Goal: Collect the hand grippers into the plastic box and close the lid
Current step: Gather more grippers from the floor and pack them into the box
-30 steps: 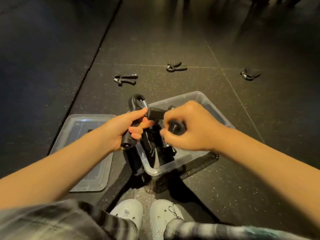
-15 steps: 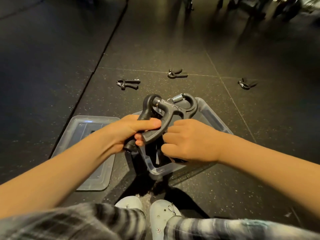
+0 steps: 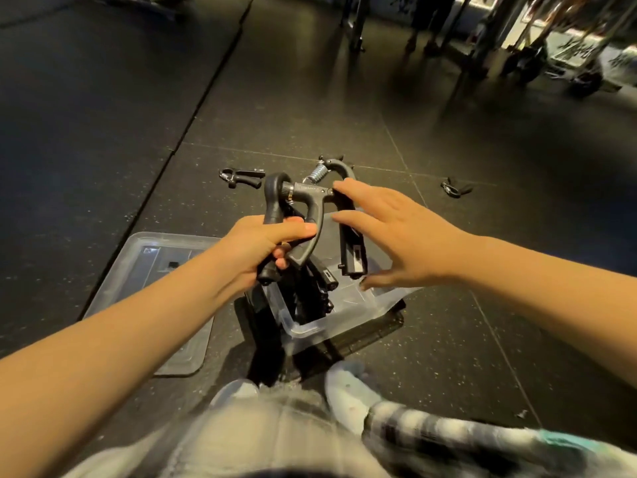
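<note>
Gripping one hand gripper, left hand hovers over one plastic box; right hand, clasped earlier, now spreads open beside a second gripper; two floor grippers.

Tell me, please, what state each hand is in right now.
Left hand: closed around the black plastic hand gripper with a metal spring.
Right hand: open, fingers spread.
</note>
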